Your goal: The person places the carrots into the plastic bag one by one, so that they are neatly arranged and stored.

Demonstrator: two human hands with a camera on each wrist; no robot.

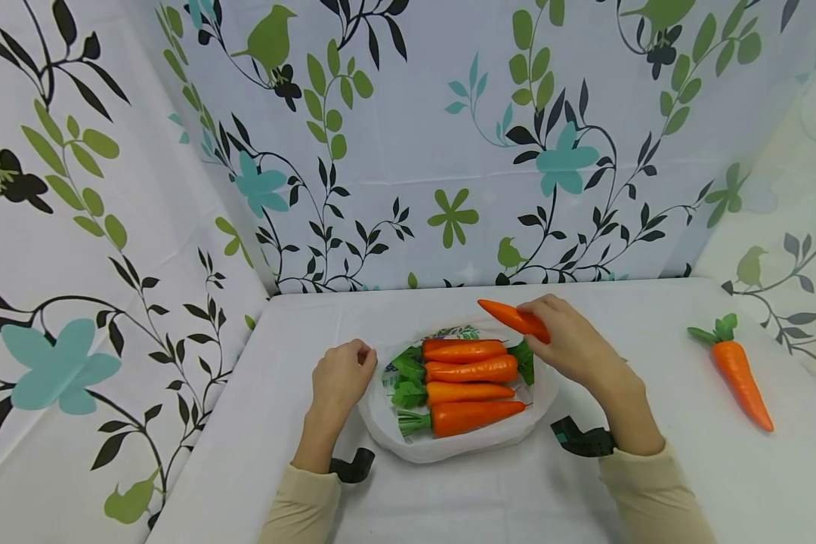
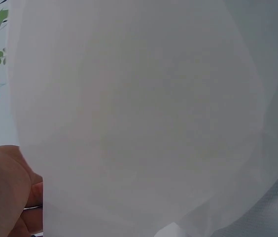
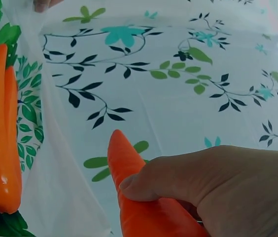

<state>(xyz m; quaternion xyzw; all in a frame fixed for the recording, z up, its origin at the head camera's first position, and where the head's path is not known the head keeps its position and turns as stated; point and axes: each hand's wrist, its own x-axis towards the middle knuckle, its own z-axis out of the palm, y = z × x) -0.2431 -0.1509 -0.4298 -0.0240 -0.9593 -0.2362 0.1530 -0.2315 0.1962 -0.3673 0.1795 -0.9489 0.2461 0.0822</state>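
A white plastic bag (image 1: 423, 452) with its mouth spread wide stands on the table, and several orange carrots (image 1: 472, 369) with green leafy tops lie side by side inside it. My left hand (image 1: 340, 378) pinches the bag's left rim with curled fingers; in the left wrist view the bag's pale side covers most of the picture and hides the fingertips. My right hand (image 1: 571, 344) holds another carrot (image 1: 513, 317) above the back right of the bag, its tip pointing left. The right wrist view shows the thumb pressed along this carrot (image 3: 124, 163).
One more carrot (image 1: 741, 378) with a short green top lies on the white table (image 1: 299, 317) at the far right. Behind and beside the table hang white cloths (image 1: 394, 151) patterned with leaves, birds and flowers.
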